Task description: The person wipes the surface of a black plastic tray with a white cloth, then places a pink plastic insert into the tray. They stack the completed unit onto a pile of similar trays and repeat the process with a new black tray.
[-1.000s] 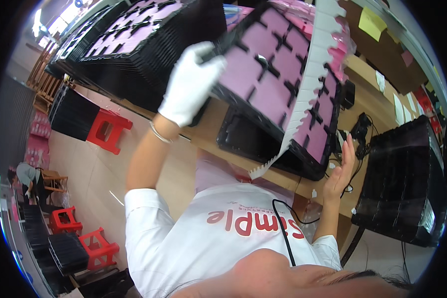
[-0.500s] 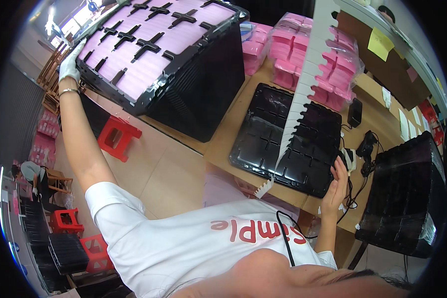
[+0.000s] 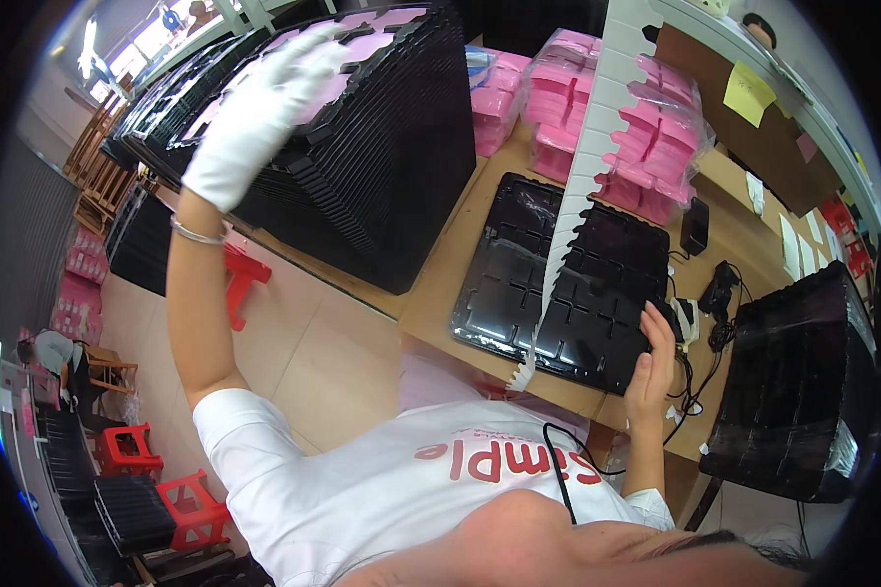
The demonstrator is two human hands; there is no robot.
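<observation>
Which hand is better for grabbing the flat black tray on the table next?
Probably the right hand: its fingers are at the black tray's right edge. The gloved left hand is up by the tall tray stack, farther away.

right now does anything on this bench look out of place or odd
Yes: a white strip with a ragged, toothed edge crosses in front of the black tray, its lower end narrowing and curling; what holds it up is not visible. To the tray's right, black cables lie in a tangle.
</observation>
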